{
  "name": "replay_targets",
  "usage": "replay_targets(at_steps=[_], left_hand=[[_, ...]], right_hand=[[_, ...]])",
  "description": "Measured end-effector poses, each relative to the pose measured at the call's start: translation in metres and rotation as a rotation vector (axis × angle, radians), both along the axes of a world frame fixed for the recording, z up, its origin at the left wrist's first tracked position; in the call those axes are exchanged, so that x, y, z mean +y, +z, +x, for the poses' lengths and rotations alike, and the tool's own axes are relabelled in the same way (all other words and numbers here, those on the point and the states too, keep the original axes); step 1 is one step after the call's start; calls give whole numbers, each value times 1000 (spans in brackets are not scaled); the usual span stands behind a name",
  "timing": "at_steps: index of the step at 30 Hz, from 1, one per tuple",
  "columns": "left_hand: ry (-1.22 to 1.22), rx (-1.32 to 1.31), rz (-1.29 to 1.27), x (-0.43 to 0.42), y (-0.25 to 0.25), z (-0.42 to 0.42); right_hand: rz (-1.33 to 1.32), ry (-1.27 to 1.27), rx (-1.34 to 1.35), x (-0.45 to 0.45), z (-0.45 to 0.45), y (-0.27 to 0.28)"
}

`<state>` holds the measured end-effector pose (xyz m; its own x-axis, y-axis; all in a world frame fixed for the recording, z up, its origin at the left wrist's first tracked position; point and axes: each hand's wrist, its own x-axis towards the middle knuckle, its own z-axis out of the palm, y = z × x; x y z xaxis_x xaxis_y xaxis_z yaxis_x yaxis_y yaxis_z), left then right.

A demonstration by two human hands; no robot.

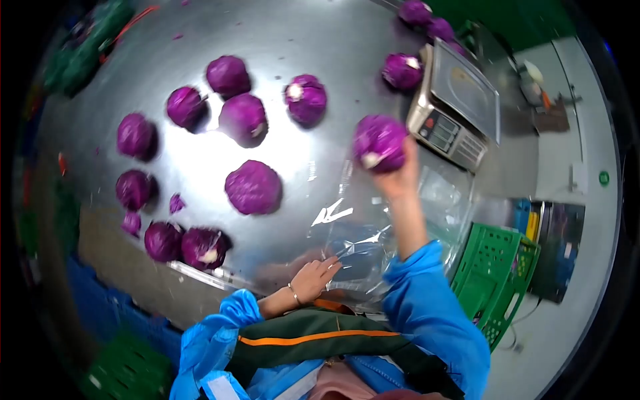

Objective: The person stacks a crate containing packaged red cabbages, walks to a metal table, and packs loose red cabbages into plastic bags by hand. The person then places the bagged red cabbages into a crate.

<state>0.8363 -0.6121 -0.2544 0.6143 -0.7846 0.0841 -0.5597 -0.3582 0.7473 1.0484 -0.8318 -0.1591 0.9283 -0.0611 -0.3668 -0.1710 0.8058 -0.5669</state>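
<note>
My right hand (398, 175) grips a red cabbage (380, 140) from its right and lower side, its pale cut stem facing me. The cabbage is just left of a digital scale (453, 110). Near the table's front edge, my left hand (313, 280) has its fingers stretched out at the edge of clear plastic film (357, 247); I cannot tell whether they press on it. Another red cabbage (253, 187) rests left of the film. A bracelet circles my left wrist.
Several more red cabbages (243, 119) are spread over the metal table (300, 40). One red cabbage (402, 71) sits beside the scale. A green crate (497, 273) stands to the right, and green netting (87, 57) lies at the far left.
</note>
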Motion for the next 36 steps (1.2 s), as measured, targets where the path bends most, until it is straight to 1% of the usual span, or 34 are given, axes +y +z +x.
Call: replay_targets(at_steps=[1,2,3,4,5,6,8,10,11,12,13,14,16,17,18,19,20,21,23,24,25,27,28,29,30,31,33,36], left_hand=[[12,-18,5,-6,5,17],[-9,-6,6,-8,13,26],[-31,5,8,-7,22,28],[-31,3,14,-11,27,33],[-4,49,-55,-16,29,34],[-48,71,-16,-18,31,38],[-10,-15,-63,-20,21,32],[156,-42,-144,-23,28,48],[224,-38,-168,-20,41,47],[302,42,-192,-20,59,50],[393,123,-232,-28,80,61],[485,205,-271,-32,101,71],[423,29,-237,-25,143,81],[317,-87,-178,-20,148,80],[224,-143,-100,-19,143,84],[129,-199,-22,-20,129,90],[35,-258,49,-19,110,93],[18,-126,381,-13,83,94],[-8,-62,497,-4,97,84],[-21,-32,558,1,102,77],[32,-98,442,5,94,69],[30,-223,412,2,81,64],[28,-285,397,1,79,62],[46,-269,427,-2,82,54],[65,-263,403,-5,82,48],[80,-254,374,-8,83,41],[114,-215,308,-8,76,33],[120,-226,235,2,60,25]], right_hand=[[-239,-108,-124,-46,33,12],[-539,-178,-114,-84,57,41],[-898,-313,-16,-98,75,81],[-1228,-407,-3,-157,119,69],[-1559,-476,25,-180,147,80],[-1673,-408,134,-203,165,81],[-1862,-242,370,-245,191,54],[-1748,-181,275,-289,209,29],[-1675,-146,255,-306,195,15],[-1639,-367,200,-313,169,17],[-1427,-596,326,-311,140,35],[-1519,-593,133,-323,97,24],[-1310,-624,-150,-389,23,-19],[-983,-667,-129,-395,1,-18],[-649,-748,-111,-402,-22,-17],[-278,-823,5,-376,-39,34],[93,-878,113,-357,-47,72],[29,-842,80,-354,-46,81],[-90,-767,15,-353,-32,91],[-229,-709,-30,-334,-20,105],[-366,-649,-76,-315,-6,115],[-769,-411,-192,-309,22,109],[-1048,-308,-233,-311,46,98],[-1208,-282,-159,-302,75,93],[-1365,-253,-81,-293,105,89],[-1402,-307,118,-272,134,93],[-1721,-458,231,-255,186,71],[-1881,-111,142,-240,218,45]])
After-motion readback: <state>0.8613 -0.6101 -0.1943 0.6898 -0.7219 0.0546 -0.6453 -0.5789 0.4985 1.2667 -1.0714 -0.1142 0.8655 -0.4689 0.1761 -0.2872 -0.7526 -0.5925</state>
